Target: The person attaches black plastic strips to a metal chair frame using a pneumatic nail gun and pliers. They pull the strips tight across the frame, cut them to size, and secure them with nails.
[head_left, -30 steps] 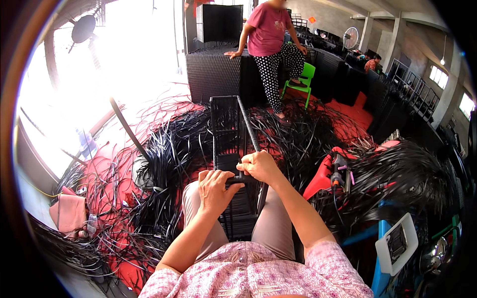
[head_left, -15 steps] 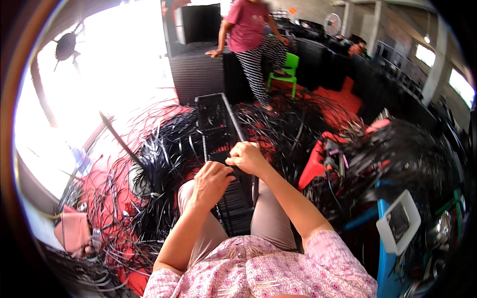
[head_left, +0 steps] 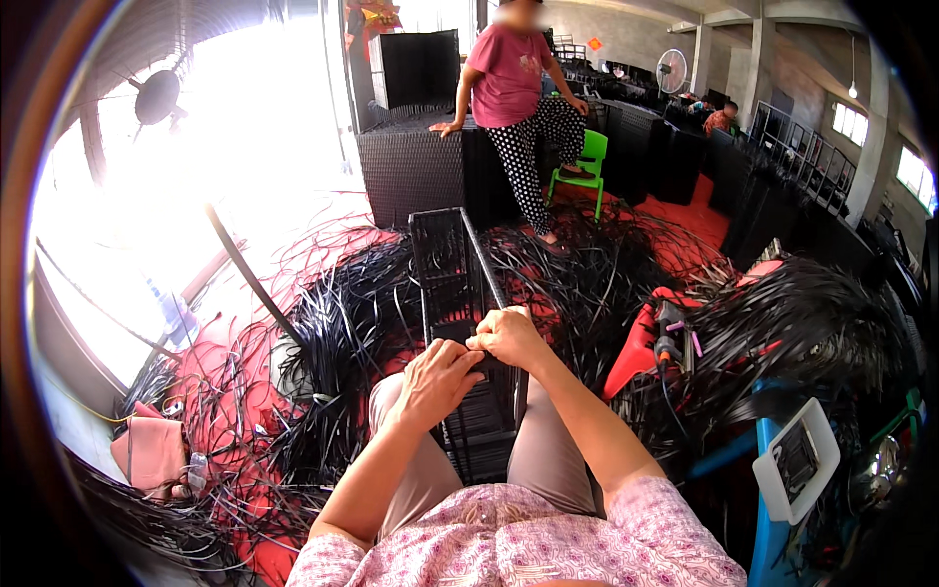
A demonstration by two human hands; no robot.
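Head view: a red floor (head_left: 269, 563) spreads out under everything, with a bright opening along its left edge. Over it sprawls a tangle of black strips (head_left: 337, 293), thickest either side of the person's knees. Toward the floor's far edge stands a black woven block (head_left: 416, 181), with another person (head_left: 514, 78) leaning a hand on its top and a foot up on a green chair (head_left: 594, 152).

Between the knees is the black frame (head_left: 479, 430), its narrow far end pointing toward the block. Nearer the floor's right-hand side are a white-rimmed tray (head_left: 780, 504) and a dark corded tool (head_left: 667, 338).

The left hand (head_left: 430, 380) lies folded over the frame partway along; the right hand (head_left: 509, 338) is curled just beside it, thumb and forefinger seemingly pressed together. I cannot tell whether either pinches a strip, since the knuckles cover the spot.

As I judge it, with the knees appearing to steady the frame, a hard sideways tug could twist it. A strip pulled unevenly might slacken or slip, and loose ends could snag in the tangle. Fingers this close might also get rubbed by a strip drawn tight.
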